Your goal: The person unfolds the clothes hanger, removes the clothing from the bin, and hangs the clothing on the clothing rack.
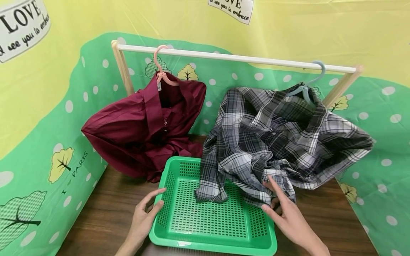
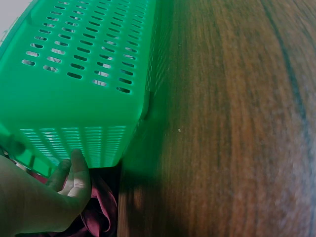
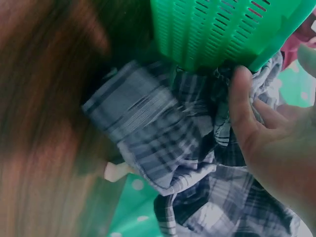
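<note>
A green plastic basket (image 1: pixel 208 217) with slotted walls lies on the table between both hands. My left hand (image 1: pixel 145 213) is at its left rim, fingers extended; in the left wrist view, the fingertips (image 2: pixel 76 155) are against or very near the slotted side. At the right rim is my right hand (image 1: pixel 286 213), thumb and fingers spread beside the basket and the plaid shirt's lower folds. The grey-and-black plaid shirt (image 1: pixel 238 131) hangs from a blue hanger (image 1: pixel 320 73), with one sleeve draped into the basket. A maroon shirt (image 1: pixel 134 113) hangs on a pink hanger (image 1: pixel 157 60).
Both hangers hook onto the white rail (image 1: pixel 237 58) of a rack with wooden legs (image 1: pixel 123 71). A patterned yellow and green cloth (image 1: pixel 73 89) forms the backdrop on the sides and rear. Dark wood tabletop (image 1: pixel 96 213) surrounds the basket.
</note>
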